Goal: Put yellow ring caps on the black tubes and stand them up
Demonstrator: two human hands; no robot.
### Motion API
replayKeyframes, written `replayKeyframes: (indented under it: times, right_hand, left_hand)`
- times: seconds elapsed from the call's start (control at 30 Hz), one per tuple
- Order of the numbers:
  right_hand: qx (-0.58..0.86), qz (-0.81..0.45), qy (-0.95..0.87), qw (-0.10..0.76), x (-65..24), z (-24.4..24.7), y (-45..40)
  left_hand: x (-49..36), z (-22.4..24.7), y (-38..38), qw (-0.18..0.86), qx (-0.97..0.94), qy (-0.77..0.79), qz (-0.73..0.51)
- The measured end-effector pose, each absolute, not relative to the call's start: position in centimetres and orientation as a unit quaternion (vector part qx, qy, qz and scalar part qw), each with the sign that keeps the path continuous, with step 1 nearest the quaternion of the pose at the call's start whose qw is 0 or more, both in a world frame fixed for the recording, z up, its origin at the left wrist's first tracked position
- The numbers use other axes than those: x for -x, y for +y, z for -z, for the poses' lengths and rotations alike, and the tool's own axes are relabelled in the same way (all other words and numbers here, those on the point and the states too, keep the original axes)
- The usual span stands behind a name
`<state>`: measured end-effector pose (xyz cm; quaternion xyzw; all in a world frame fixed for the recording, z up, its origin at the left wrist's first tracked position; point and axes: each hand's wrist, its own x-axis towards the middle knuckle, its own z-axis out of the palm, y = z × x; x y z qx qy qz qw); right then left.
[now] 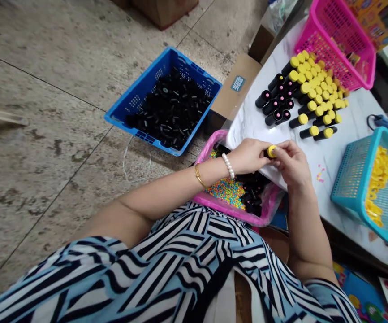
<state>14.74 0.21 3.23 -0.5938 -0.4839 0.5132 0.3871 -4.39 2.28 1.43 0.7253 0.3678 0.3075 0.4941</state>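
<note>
My left hand (247, 155) grips a small black tube, mostly hidden by the fingers, above the edge of the marble-look table (345, 179). On the tube's end sits a yellow cap (272, 151), pinched by the thumb and fingers of my right hand (294, 165). Below my hands, a pink tray (264, 220) lined with clear plastic holds many coloured beads (226, 192) and black tubes (252, 199). Further along the table stand rows of yellow-capped black tubes (315, 85), and beside them several uncapped tubes (274, 117) with pink inside their open ends.
A turquoise basket (347, 179) of yellow caps (378, 184) stands at the right. A pink basket (365, 80) is at the table's far end. On the floor, a blue crate (120, 119) holds many black pieces, beside a cardboard box (229, 101). Small pink bits (320, 172) lie on the table.
</note>
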Motion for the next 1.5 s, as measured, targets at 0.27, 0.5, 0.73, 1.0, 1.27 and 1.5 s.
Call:
replayKeyframes:
  times: [0.27,0.5,0.73,1.0,1.27,1.5]
  right_hand:
    - [0.584,-0.517,-0.497,0.38,-14.7,-2.7,0.4]
    - [0.544,-0.617,-0.441,0.36,-17.4,-3.2,-0.3]
    - [0.538,-0.666,-0.44,0.271,-16.9,-3.8,2.1]
    - [0.53,-0.658,-0.466,0.262,-14.8,-4.3,2.2]
    - [0.44,-0.746,-0.478,0.144,-16.9,-4.9,4.6]
    - [0.563,-0.609,-0.532,0.171,-15.3,-5.7,3.2]
  left_hand:
    - [3.5,-0.1,1.4,0.396,-0.753,0.348,-0.393]
    - [3.2,0.3,1.6,0.322,-0.79,0.374,-0.364]
    - [3.8,0.1,1.9,0.351,-0.789,0.358,-0.354]
    - [3.6,0.3,2.0,0.356,-0.783,0.371,-0.351]
    - [3.7,0.1,2.0,0.358,-0.784,0.364,-0.352]
    - [3.1,0.4,1.9,0.339,-0.796,0.393,-0.311]
